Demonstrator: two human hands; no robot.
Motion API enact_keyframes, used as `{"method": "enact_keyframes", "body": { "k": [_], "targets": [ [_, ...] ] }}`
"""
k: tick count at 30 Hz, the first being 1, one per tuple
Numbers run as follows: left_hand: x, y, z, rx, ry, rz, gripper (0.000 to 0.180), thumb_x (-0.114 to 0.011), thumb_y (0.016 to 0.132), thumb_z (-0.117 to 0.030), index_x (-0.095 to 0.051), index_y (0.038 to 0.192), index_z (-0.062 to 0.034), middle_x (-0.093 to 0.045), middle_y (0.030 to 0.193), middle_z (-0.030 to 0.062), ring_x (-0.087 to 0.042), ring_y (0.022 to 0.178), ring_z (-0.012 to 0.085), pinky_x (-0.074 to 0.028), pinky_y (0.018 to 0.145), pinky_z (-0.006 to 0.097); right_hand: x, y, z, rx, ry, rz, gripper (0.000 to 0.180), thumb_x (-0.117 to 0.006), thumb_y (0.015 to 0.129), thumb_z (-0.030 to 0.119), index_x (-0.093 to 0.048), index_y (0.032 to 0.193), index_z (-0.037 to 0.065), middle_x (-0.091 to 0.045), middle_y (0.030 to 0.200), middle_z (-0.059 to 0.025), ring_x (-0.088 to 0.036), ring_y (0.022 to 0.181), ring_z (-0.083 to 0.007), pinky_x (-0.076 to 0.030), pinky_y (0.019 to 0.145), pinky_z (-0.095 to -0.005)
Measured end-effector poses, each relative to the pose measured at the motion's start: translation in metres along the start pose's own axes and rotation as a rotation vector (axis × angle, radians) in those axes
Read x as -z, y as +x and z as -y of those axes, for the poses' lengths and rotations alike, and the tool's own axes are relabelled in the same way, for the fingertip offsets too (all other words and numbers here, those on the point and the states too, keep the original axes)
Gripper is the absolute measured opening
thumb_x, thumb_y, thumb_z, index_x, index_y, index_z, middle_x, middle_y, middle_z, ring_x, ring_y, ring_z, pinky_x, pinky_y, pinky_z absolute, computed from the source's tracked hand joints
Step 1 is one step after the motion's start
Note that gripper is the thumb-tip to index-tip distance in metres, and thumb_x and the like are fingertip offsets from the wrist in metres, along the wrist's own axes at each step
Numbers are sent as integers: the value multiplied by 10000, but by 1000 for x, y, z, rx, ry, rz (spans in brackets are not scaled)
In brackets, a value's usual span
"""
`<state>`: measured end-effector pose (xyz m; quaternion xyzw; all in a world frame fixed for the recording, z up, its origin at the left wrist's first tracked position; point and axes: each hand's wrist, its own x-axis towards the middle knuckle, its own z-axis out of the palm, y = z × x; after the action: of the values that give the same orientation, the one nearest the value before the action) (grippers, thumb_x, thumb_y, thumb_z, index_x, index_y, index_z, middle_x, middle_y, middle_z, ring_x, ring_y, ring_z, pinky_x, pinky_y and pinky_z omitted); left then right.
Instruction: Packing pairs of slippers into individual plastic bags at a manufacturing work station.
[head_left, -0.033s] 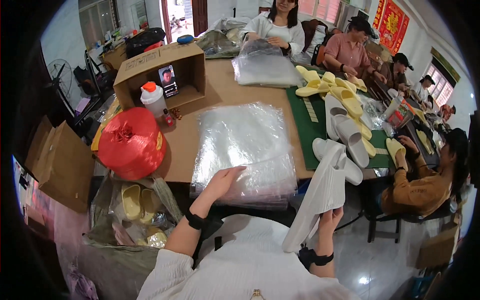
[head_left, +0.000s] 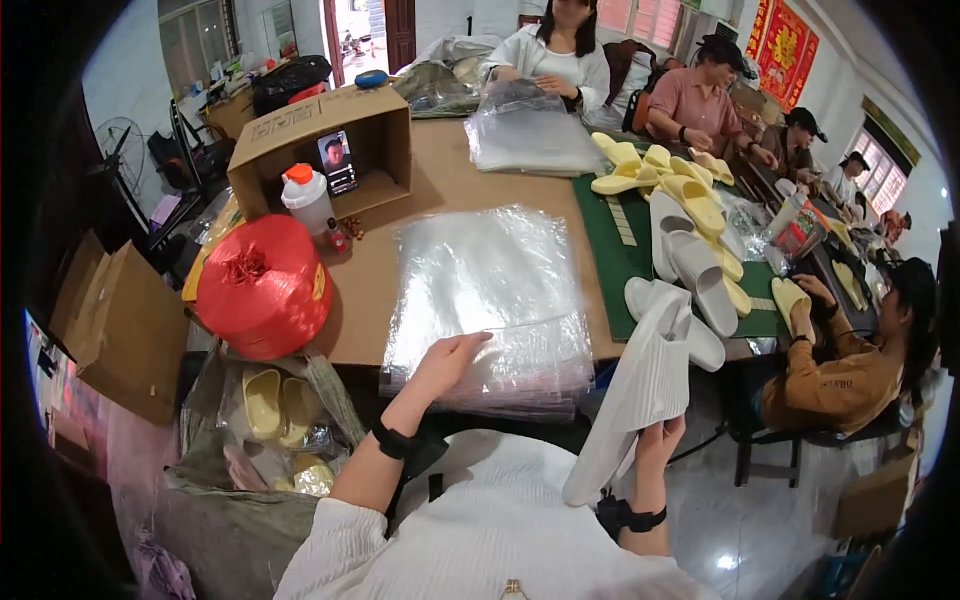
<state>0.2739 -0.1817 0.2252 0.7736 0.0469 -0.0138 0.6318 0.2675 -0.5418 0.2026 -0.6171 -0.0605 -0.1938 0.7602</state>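
White ribbed slipper (head_left: 628, 405) slanted by the desk (head_left: 440, 180), pinched in the grip of the right hand (head_left: 660, 438). The left hand (head_left: 446, 368) lay on stacked clear bags (head_left: 490, 270); whether its grip pinched one, I couldn't tell.

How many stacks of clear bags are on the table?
2: near stack under the left hand; far stack before the co-worker in white. Others may be hidden.

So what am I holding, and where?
Your right hand holds a pale slipper by its ribbed strap, near the lower edge; left hand touches clear plastic, grip unclear.
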Motion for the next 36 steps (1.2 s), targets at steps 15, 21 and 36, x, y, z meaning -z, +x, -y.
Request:
{"method": "enact_keyframes", "body": {
  "k": [15,21,36],
  "targets": [
    [-14,-7,17,-482,746,-79,425,-690,847,-173,-597,1250,-74,-522,1395,174,-464,1306,353,-412,1067,416,-6,-9,-5,19,46,38,408,-653,929,151,-520,1269,-31,-619,1184,-68,-593,1060,-146,-456,928,-292],
    [-14,0,8,-494,697,-167,179,-643,867,-111,-687,1032,-59,-647,1223,127,-583,1155,329,-467,997,395,-12,-5,5,105,-2,146,457,-653,922,223,-517,1272,-36,-629,1169,-76,-605,1035,-156,-468,887,-296],
    [-16,-1,-61,-485,344,-278,102,-691,851,-99,-727,920,-33,-701,1126,96,-681,958,251,-567,815,331,-67,21,48,200,-881,987,261,-626,846,189,-570,944,-46,-616,850,-252,-595,788,-444,-473,698,-501]
  ]
}}
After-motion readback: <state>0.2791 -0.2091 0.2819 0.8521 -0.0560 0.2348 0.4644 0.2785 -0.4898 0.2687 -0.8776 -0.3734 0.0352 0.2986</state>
